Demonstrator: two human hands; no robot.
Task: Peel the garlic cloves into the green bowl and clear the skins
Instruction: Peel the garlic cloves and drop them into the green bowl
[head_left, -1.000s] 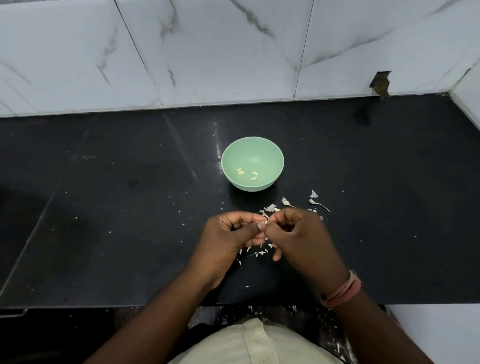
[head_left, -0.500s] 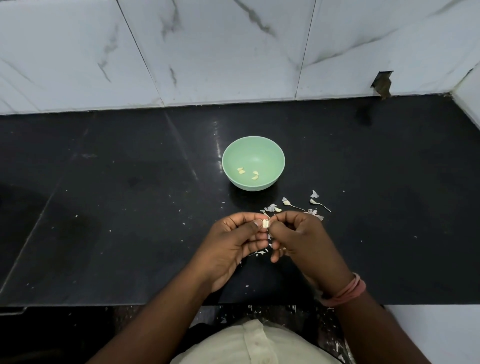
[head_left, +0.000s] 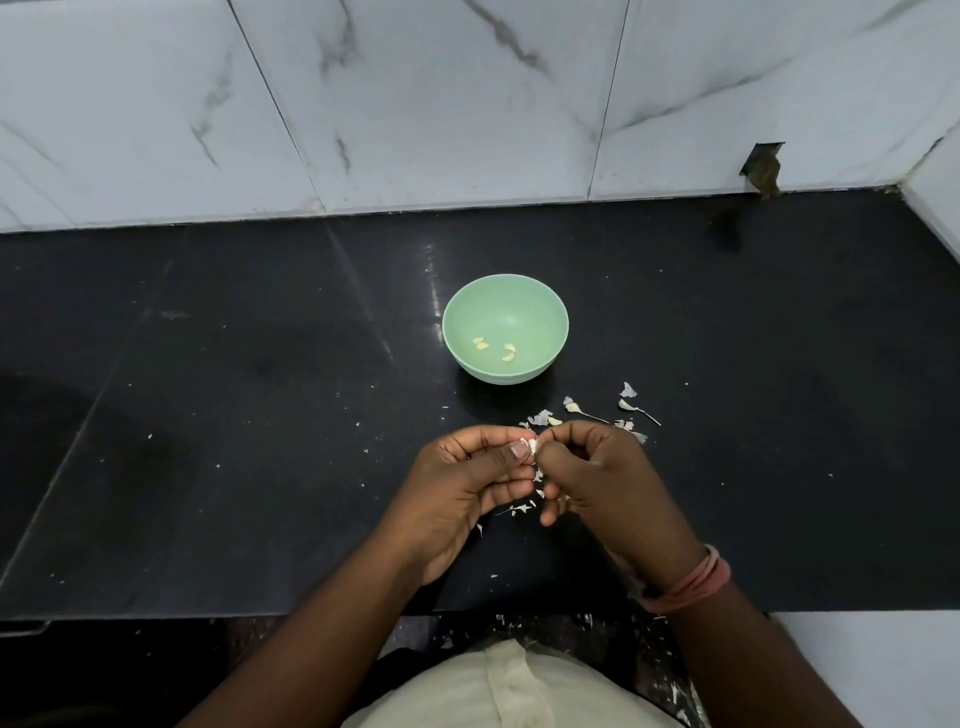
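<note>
Garlic clove (head_left: 532, 445) pinched between the curled fingers of the left hand (head_left: 467, 483) and right hand (head_left: 597, 478), above the black bench (head_left: 260, 415). Green bowl (head_left: 550, 312) stands just beyond the hands, with peeled cloves (head_left: 493, 348) inside. Skins (head_left: 597, 410) lie scattered between bowl and hands.

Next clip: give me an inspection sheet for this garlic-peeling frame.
Surface: black counter, speckled with white flecks.
Job's things: green bowl holds a few peeled cloves; a clove is pinched between both hands.
Clutter: skins lie between bowl and hands, more under the hands.
Grippers: left hand and right hand both pinch the clove.
Cables: nothing seen.
Surroundings: marble tile wall; chipped hole at its base.
</note>
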